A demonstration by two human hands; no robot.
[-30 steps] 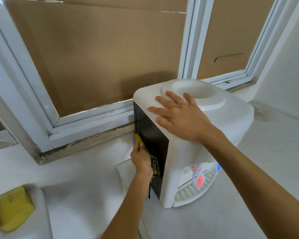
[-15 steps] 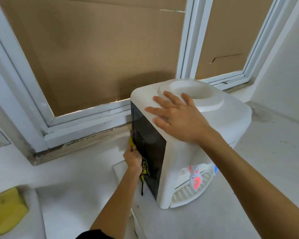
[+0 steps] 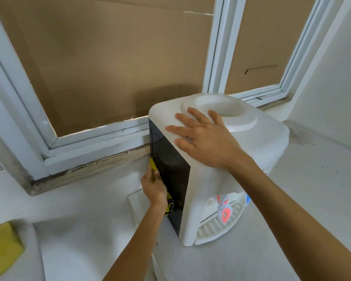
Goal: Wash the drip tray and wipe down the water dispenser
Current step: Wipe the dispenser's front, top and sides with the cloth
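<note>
1. The dispenser (image 3: 221, 159) is standing on the counter (image 3: 292, 220) below the window (image 3: 109, 134); its tray (image 3: 217, 226) is sitting in place at its front.
2. The left hand (image 3: 153, 188) is gripping a yellow cloth (image 3: 153, 164) against its black side panel (image 3: 167, 171).
3. The right hand (image 3: 203, 136) is lying flat, fingers spread, on its top.
4. Wiping seems underway; whether the tray is washed, I cannot tell.

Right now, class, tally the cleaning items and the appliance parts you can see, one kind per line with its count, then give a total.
Water dispenser: 1
Drip tray: 1
Taps, red and blue: 2
Yellow cloth held by the left hand: 1
Yellow sponge: 1
Total: 6
</note>
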